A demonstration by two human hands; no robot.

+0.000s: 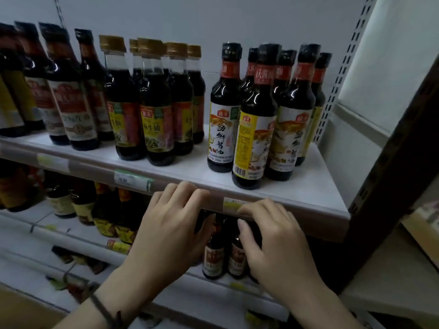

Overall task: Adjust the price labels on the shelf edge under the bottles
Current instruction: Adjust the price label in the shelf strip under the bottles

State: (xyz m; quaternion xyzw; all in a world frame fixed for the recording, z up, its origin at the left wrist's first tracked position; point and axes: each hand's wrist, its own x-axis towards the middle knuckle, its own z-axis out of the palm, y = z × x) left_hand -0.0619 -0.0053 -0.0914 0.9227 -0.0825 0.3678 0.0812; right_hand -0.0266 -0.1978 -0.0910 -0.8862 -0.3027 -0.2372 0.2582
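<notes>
Both hands are up at the shelf edge [297, 213], right under the bottles. The left hand [171, 224] lies with its fingers [183, 193] curled over the top of the strip, loosely bent and side by side, gripping nothing that shows; the thumb hooks below the edge. A dark band [104, 309] circles that wrist.

The right hand [275, 236] sits just beside it, fingertips [247, 208] pressed onto a yellow-green label [231, 205] in the strip. Whether the fingers pinch the label or only touch it cannot be told; the thumb points down beneath the edge.

Further left along the same strip sits a white and green label [133, 180], well apart from both hands, and a blurred pale one [53, 161] beyond that.

On the shelf above the right hand stands a cluster of black-capped bottles [259, 115] with yellow and white wrappers. Left of them are gold-capped bottles [156, 103], then more dark ones [66, 91] at the far left. Below, between the two hands, small bottles [223, 255] stand on the lower shelf [78, 236].
</notes>
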